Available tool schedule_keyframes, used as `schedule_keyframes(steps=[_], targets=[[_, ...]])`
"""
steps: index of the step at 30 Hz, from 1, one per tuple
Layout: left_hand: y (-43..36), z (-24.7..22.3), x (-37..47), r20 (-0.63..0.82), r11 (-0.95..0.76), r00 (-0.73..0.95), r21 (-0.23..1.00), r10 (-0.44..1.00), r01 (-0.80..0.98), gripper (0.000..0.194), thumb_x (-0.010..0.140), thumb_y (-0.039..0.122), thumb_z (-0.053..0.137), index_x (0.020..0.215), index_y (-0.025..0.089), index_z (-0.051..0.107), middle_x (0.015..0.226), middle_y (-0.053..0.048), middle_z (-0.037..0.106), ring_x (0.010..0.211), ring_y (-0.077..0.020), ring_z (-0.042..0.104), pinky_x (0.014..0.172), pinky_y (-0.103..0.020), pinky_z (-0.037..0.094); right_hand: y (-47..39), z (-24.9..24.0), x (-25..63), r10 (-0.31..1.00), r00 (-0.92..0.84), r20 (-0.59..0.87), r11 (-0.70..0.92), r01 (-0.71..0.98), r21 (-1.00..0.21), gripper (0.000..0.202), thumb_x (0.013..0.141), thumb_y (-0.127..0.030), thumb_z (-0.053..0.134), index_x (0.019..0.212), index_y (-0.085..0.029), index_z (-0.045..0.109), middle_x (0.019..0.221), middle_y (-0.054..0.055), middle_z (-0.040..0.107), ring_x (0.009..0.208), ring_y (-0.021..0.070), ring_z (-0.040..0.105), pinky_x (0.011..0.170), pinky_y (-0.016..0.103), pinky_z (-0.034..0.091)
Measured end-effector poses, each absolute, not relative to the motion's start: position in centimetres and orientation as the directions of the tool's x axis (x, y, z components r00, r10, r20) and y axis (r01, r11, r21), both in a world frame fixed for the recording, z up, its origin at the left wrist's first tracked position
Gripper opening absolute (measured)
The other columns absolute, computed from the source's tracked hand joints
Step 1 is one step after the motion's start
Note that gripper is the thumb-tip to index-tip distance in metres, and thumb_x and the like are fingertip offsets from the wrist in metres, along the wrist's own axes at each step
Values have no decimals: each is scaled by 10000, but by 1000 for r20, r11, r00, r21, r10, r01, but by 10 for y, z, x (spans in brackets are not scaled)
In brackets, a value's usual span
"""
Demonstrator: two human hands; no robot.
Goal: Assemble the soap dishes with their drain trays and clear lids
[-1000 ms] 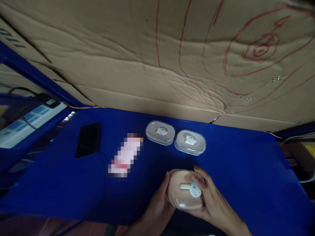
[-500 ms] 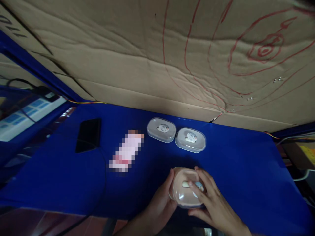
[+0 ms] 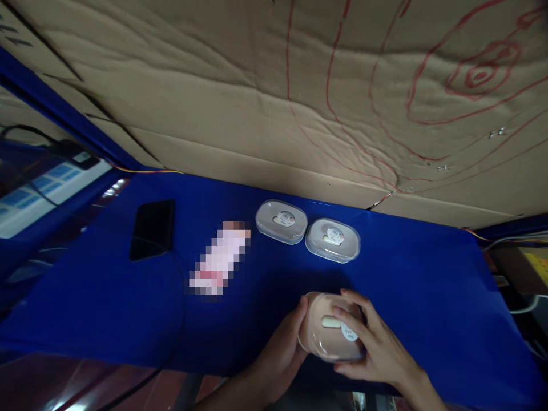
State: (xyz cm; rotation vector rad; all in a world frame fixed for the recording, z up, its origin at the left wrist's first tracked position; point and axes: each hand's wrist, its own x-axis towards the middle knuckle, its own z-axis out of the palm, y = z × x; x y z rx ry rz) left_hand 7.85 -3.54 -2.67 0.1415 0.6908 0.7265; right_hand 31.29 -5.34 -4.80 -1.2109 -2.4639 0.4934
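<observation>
Box [image 3: 327, 344]: clear glossy plastic, rounded oblong, pinkish within. Left hand [image 3: 282, 345] clamped on its left end, right hand [image 3: 379, 345] on its right, a finger hiding part of the round label [image 3: 350, 333]. Long axis runs hand to hand, lid toward viewer. Underside hidden; contact with tabletop [image 3: 419, 302] unclear. Pixelated item [image 3: 220, 257], unreadable, left of box.

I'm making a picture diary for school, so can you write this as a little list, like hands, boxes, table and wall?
Left hand: on the left side of the held box
Right hand: fingers over its top and right side
Other boxes: left one and right one, side by side behind it
Table: blue
Wall: brown, with red drawn lines
Blurred out: a pinkish thing; can't tell what
</observation>
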Motion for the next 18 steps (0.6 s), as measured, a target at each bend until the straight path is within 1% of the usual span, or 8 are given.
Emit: schedule_keyframes(steps=[5, 9, 11, 13, 16, 18], targets=[[-36, -25, 81, -499, 732, 540, 394, 678, -556, 489, 1043, 502, 434, 1304, 179, 692, 1302, -95, 753, 1299, -313, 624, 1105, -410, 442, -52, -50, 318, 758, -624, 189, 642, 661, -390, 959, 785, -603, 775, 1596, -302, 360, 1614, 161, 241, 1392, 385, 469, 995, 482, 575], [-32, -21, 83, -505, 714, 508, 437, 698, -546, 488, 1043, 501, 433, 1274, 171, 708, 1283, -91, 761, 1274, -315, 637, 1099, -416, 448, -52, -51, 311, 760, -610, 224, 646, 669, -367, 934, 792, -558, 774, 1589, -294, 366, 1635, 158, 233, 1411, 395, 443, 1017, 516, 553], [-32, -22, 84, -519, 717, 503, 409, 691, -564, 481, 1038, 502, 451, 1280, 175, 708, 1306, -91, 752, 1287, -309, 630, 1121, -421, 431, -52, -50, 307, 770, -597, 223, 635, 686, -355, 906, 796, -480, 790, 1581, -295, 379, 1638, 156, 251, 1416, 395, 440, 1023, 525, 548], [-32, -26, 85, -533, 726, 513, 342, 673, -597, 469, 1029, 497, 482, 1291, 177, 704, 1347, -96, 732, 1332, -303, 601, 1151, -422, 407, -52, -47, 308, 781, -589, 209, 622, 699, -354, 874, 804, -428, 794, 1571, -295, 397, 1630, 157, 288, 1410, 389, 455, 1019, 516, 553], [-36, -37, 84, -525, 729, 545, 245, 654, -640, 441, 999, 482, 558, 1333, 220, 675, 1436, -87, 674, 1420, -308, 523, 1168, -469, 398, -51, -46, 329, 826, -536, 176, 561, 746, -360, 831, 843, -441, 770, 1573, -292, 401, 1603, 156, 355, 1403, 376, 481, 1018, 493, 563], [-37, -45, 78, -507, 720, 549, 236, 664, -653, 458, 959, 456, 630, 1372, 259, 644, 1447, -82, 666, 1448, -307, 493, 1182, -493, 379, -46, -49, 355, 873, -464, 150, 487, 812, -323, 799, 874, -462, 741, 1578, -304, 397, 1582, 145, 400, 1402, 371, 491, 1018, 481, 568]])
